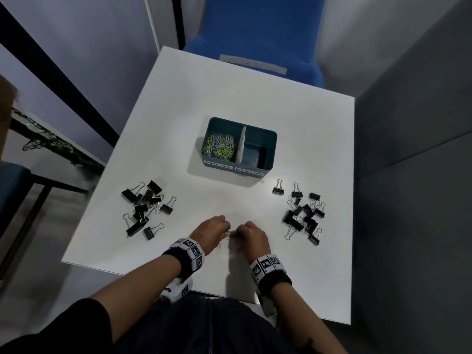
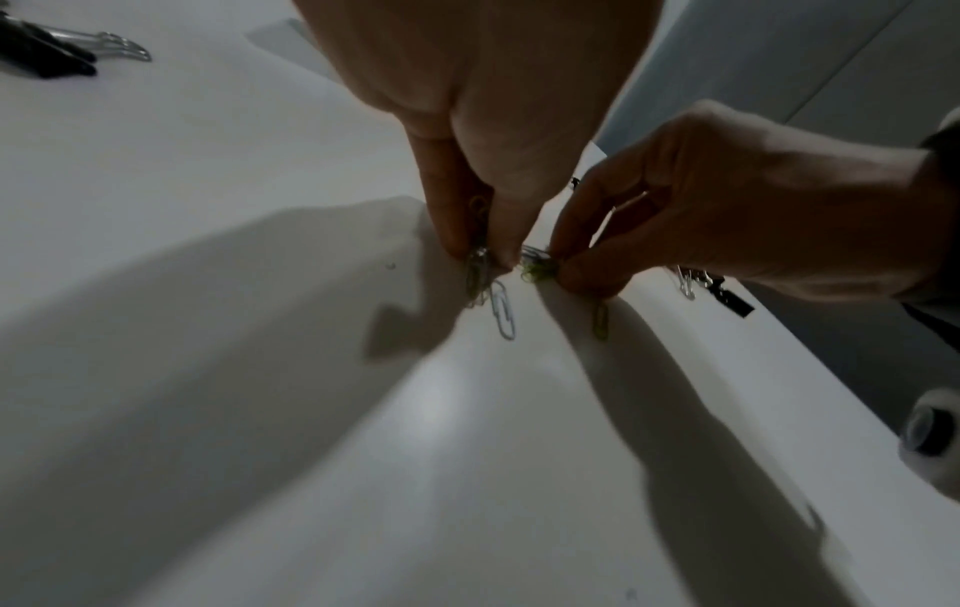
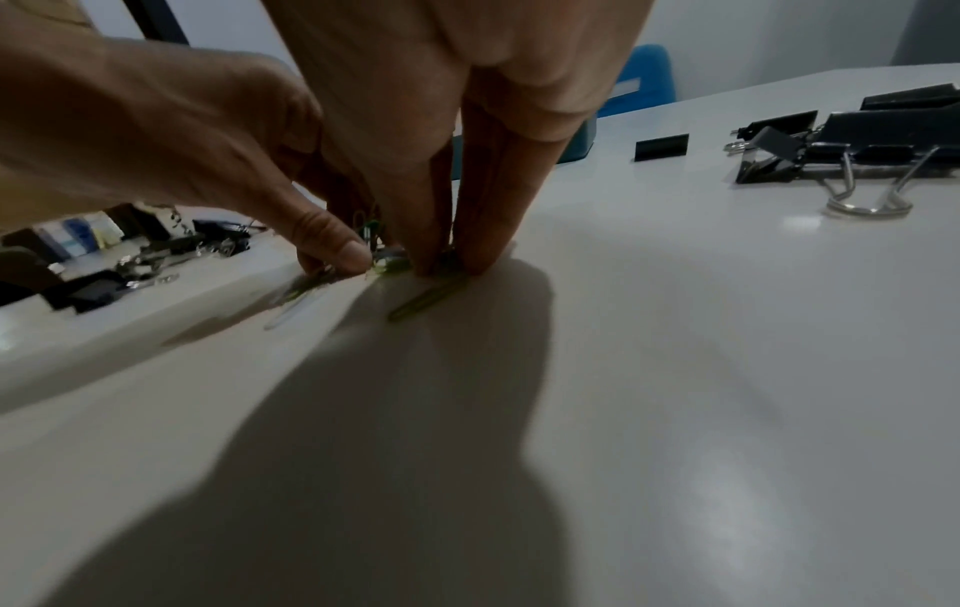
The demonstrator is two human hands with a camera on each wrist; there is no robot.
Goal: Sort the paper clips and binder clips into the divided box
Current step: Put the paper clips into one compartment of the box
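Note:
A teal divided box (image 1: 271, 149) stands mid-table. Its left compartment holds coloured paper clips (image 1: 221, 148); its right compartment looks empty. Black binder clips lie in two heaps, one at the left (image 1: 146, 208) and one at the right (image 1: 304, 214). Both hands meet near the table's front edge over a small bunch of paper clips (image 2: 535, 265). My left hand (image 2: 483, 256) pinches several of them, and a white clip (image 2: 504, 310) trails out below. My right hand (image 3: 446, 263) pinches the green tangle beside it, with a green clip (image 3: 426, 302) flat on the table.
The white table (image 1: 229, 93) has a blue chair (image 1: 255, 34) at its far side. A grey partition (image 1: 413, 123) stands along the right. The binder clips nearest my right hand (image 3: 852, 156) lie just to its right.

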